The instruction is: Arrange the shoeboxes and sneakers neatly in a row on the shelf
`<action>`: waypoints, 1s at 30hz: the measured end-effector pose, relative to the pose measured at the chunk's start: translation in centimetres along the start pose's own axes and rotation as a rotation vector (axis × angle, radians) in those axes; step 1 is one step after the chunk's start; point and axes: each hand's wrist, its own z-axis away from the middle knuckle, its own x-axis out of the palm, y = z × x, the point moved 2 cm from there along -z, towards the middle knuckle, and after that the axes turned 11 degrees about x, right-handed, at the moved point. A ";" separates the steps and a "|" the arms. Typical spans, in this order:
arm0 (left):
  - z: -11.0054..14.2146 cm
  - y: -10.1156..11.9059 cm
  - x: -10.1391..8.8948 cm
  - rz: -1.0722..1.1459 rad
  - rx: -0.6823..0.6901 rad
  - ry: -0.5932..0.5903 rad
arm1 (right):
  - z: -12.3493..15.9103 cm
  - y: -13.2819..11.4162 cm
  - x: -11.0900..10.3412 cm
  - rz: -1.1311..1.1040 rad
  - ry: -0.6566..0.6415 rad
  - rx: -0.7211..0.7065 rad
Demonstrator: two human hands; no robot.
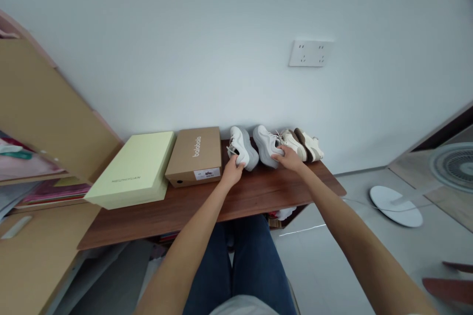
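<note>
Two white sneakers stand side by side against the wall on a dark wooden tabletop (207,206). My left hand (232,171) grips the heel of the left white sneaker (242,146). My right hand (288,156) rests on the right white sneaker (266,145), fingers closed over its top. Just right of them lies a pair of cream shoes with brown trim (305,145), touching my right hand's far side.
A brown cardboard shoebox (195,155) and a pale green box (135,170) sit left of the sneakers. Tan shelving (40,113) with papers rises at the left. A wall socket (310,53) is above. A white fan base (397,204) stands on the floor to the right.
</note>
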 end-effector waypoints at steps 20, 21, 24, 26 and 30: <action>0.1 7.3 -1.2 -0.767 0.077 -0.376 | 1.2 -5.8 2.1 0.662 -0.088 -0.150; 0.0 7.2 -1.2 -0.768 0.071 -0.369 | 1.1 -5.9 2.3 0.665 -0.091 -0.150; -0.2 6.9 -1.3 -0.780 0.054 -0.360 | 1.0 -5.9 2.7 0.684 -0.096 -0.153; -0.5 6.5 -1.4 -0.798 0.054 -0.373 | 0.9 -5.9 2.9 0.701 -0.099 -0.156; -0.8 5.9 -1.5 -0.810 0.060 -0.389 | 0.9 -5.9 3.6 0.715 -0.110 -0.154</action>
